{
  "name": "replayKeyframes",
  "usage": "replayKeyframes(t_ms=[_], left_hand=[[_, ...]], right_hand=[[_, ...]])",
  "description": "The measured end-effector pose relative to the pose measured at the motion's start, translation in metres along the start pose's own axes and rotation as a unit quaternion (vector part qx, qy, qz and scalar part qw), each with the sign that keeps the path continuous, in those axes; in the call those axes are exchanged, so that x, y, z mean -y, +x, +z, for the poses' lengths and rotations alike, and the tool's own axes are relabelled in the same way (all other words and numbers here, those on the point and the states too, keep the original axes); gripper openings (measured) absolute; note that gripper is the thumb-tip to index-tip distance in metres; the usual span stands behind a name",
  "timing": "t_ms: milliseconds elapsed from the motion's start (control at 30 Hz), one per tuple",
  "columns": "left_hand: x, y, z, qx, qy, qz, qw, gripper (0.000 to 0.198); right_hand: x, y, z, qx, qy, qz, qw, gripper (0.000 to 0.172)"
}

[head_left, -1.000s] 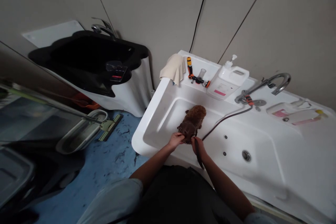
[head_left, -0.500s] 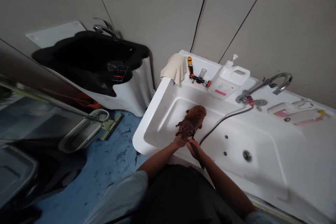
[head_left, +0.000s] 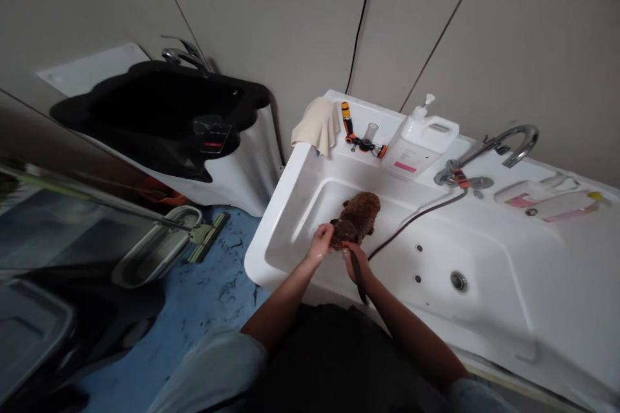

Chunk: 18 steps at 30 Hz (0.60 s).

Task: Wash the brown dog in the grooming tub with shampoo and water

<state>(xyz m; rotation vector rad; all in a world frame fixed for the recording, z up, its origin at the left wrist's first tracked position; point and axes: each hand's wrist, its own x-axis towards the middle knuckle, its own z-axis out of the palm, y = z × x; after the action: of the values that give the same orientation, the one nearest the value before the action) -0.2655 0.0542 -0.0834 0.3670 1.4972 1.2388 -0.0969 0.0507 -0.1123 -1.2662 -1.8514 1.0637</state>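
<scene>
Both hands [head_left: 339,251] clasp the brown dog [head_left: 357,219] near the tub's front rim [head_left: 271,277]

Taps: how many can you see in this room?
2. One curved chrome tap sits on the white tub's back ledge, right of the pump jug. Another tap stands behind the black basin. More may lie out of view.

A reddish-brown curly dog [head_left: 357,216] stands in a white tub [head_left: 484,284], beside a black basin [head_left: 145,110] and blue floor [head_left: 194,297].
</scene>
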Motion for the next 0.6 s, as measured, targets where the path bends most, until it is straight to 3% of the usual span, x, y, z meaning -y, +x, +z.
replayKeyframes(t_ms=[100,200,300,433,600], left_hand=[[0.003,-0.013,0.008,-0.027,0.090,0.111,0.989,0.022],[0.019,-0.021,0.016,-0.063,0.077,0.150,0.984,0.021],[0.037,-0.020,0.014,-0.041,0.107,0.185,0.976,0.034],[0.045,-0.010,0.005,0.013,0.188,0.158,0.969,0.034],[0.043,0.006,0.002,0.042,0.203,0.113,0.972,0.006]], right_hand=[[0.007,0.001,0.010,-0.011,-0.015,0.005,1.000,0.042],[0.006,-0.006,0.011,-0.039,-0.007,-0.007,0.999,0.044],[0.002,-0.014,0.008,-0.056,0.015,-0.018,0.998,0.042],[-0.002,-0.002,0.000,-0.050,0.064,-0.018,0.997,0.044],[-0.011,0.063,-0.012,-0.052,0.111,0.014,0.992,0.053]])
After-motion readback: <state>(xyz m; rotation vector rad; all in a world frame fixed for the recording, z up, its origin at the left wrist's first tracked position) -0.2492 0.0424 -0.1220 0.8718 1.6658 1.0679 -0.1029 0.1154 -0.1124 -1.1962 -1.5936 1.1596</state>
